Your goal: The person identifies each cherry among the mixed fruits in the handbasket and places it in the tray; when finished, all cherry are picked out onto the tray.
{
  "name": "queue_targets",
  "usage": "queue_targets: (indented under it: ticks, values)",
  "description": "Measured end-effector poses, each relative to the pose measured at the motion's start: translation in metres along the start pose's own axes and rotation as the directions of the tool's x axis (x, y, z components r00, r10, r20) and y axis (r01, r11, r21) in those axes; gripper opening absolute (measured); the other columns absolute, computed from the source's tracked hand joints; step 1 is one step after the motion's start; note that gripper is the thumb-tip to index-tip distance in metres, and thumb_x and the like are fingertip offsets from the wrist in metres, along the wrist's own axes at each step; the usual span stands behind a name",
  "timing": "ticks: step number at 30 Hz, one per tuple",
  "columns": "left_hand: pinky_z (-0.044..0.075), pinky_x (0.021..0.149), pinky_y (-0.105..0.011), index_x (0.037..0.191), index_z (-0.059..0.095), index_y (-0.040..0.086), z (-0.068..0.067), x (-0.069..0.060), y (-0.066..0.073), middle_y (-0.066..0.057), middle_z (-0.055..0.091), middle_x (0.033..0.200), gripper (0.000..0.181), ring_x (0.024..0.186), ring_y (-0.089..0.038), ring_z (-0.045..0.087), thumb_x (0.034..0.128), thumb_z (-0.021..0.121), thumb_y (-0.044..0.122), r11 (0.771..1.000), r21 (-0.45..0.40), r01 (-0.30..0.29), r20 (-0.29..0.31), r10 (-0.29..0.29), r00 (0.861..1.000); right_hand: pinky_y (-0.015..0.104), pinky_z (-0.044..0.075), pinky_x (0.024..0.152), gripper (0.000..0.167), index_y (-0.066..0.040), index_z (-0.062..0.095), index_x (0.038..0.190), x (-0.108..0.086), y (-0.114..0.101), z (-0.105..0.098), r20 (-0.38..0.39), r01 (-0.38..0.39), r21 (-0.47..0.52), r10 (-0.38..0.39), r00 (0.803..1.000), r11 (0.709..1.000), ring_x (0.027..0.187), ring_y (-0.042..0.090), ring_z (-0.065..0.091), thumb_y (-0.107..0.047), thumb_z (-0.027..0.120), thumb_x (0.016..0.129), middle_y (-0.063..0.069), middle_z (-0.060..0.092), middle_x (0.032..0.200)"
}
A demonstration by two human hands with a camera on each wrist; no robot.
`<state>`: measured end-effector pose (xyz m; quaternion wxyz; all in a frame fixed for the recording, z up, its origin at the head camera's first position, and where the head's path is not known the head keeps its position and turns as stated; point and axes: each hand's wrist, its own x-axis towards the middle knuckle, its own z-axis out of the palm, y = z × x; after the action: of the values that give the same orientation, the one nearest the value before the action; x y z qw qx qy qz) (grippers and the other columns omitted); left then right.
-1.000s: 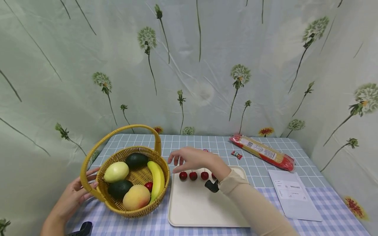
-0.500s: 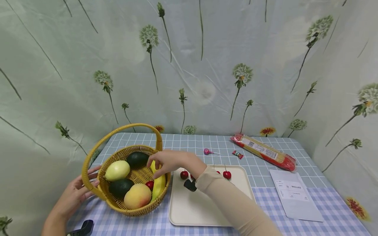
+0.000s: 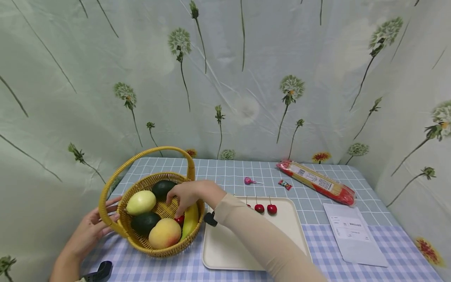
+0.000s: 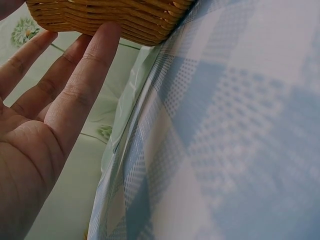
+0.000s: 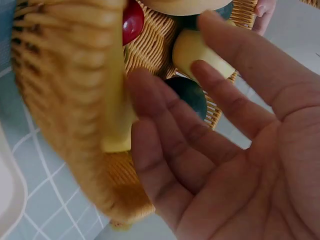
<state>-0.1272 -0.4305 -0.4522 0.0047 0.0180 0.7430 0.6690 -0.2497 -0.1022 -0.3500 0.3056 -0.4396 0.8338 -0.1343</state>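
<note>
A yellow wicker basket (image 3: 160, 253) with a tall handle stands left of centre in the head view. Inside lie a peach (image 3: 164, 234), a banana (image 3: 190, 223), a pale yellow-green oval fruit (image 3: 141, 202), two dark green avocado-like fruits (image 3: 145, 223) and a small red cherry (image 5: 132, 22). My right hand (image 3: 190, 196) reaches over the basket's right rim, fingers pointing down close to the cherry. In the right wrist view its fingers are spread, with nothing between them. My left hand (image 3: 85, 234) rests extended fingertips (image 4: 106, 37) against the basket's left side.
Right of the basket lies a cream tray (image 3: 232, 250) with several stemmed cherries (image 3: 271, 209) along its far side, some hidden by my sleeve. Behind are a lollipop (image 3: 248, 180) and a wrapped candy (image 3: 285, 185). A noodle packet (image 3: 317, 182) and a grey-white printed sheet (image 3: 354, 235) lie at right.
My right hand has moved left from above the tray into the basket and lowered towards the cherry, uncovering the lollipop and the tray's right-hand cherries. The left hand stays at the basket.
</note>
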Motion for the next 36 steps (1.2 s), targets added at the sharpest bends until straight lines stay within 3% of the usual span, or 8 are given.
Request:
queue_targets:
  ticks: [5, 9, 20, 27, 36]
  values:
    - [0.066, 0.086, -0.025, 0.156, 0.056, 0.026, 0.0, 0.001, 0.001, 0.018, 0.07, 0.123, 0.051, 0.109, -0.002, 0.073, 0.1104, 0.055, 0.003, 1.0, 0.002, -0.014, 0.022, 0.014, 1.0, 0.022, 0.058, 0.081, 0.048, -0.021, 0.065, 0.143, 0.006, -0.005, -0.002, 0.079, -0.087, 0.073, 0.081, 0.994, 0.994, 0.087, 0.011, 0.072, -0.024, 0.081, 0.098, -0.005, 0.071, 0.094]
    - [0.066, 0.086, -0.025, 0.158, 0.054, 0.025, 0.0, 0.001, 0.003, 0.019, 0.069, 0.124, 0.052, 0.109, -0.001, 0.072, 0.1103, 0.055, 0.004, 1.0, 0.016, -0.023, 0.029, 0.022, 0.999, 0.023, 0.059, 0.086, 0.041, -0.024, 0.068, 0.136, 0.011, -0.006, -0.002, 0.107, -0.148, 0.077, 0.14, 0.984, 0.986, 0.089, 0.008, 0.073, -0.025, 0.082, 0.097, -0.006, 0.075, 0.094]
    - [0.066, 0.085, -0.025, 0.161, 0.051, 0.02, 0.0, -0.001, 0.005, 0.018, 0.068, 0.124, 0.053, 0.109, -0.001, 0.073, 0.1103, 0.056, 0.004, 0.999, 0.029, -0.02, 0.015, 0.02, 1.0, 0.02, 0.062, 0.078, 0.025, -0.025, 0.073, 0.113, 0.022, -0.015, -0.003, 0.201, -0.262, 0.078, 0.242, 0.949, 0.962, 0.089, 0.009, 0.074, -0.013, 0.084, 0.094, -0.007, 0.068, 0.102]
    - [0.066, 0.085, -0.025, 0.161, 0.051, 0.021, 0.0, 0.0, 0.004, 0.018, 0.068, 0.124, 0.053, 0.109, -0.001, 0.073, 0.1103, 0.056, 0.005, 0.999, 0.034, -0.019, 0.022, 0.018, 1.0, 0.02, 0.059, 0.067, 0.025, -0.028, 0.073, 0.104, 0.026, -0.019, 0.0, 0.218, -0.28, -0.001, 0.273, 0.937, 0.96, 0.077, 0.008, 0.071, -0.009, 0.083, 0.092, -0.006, 0.071, 0.092]
    - [0.066, 0.085, -0.025, 0.16, 0.052, 0.019, -0.001, -0.001, 0.001, 0.018, 0.068, 0.125, 0.052, 0.11, -0.001, 0.072, 0.1105, 0.055, 0.003, 0.999, 0.031, -0.034, 0.03, 0.033, 0.999, 0.02, 0.059, 0.07, 0.029, -0.028, 0.076, 0.103, 0.03, -0.022, 0.004, 0.241, -0.288, -0.037, 0.288, 0.927, 0.957, 0.078, 0.007, 0.071, -0.003, 0.082, 0.089, -0.006, 0.074, 0.09]
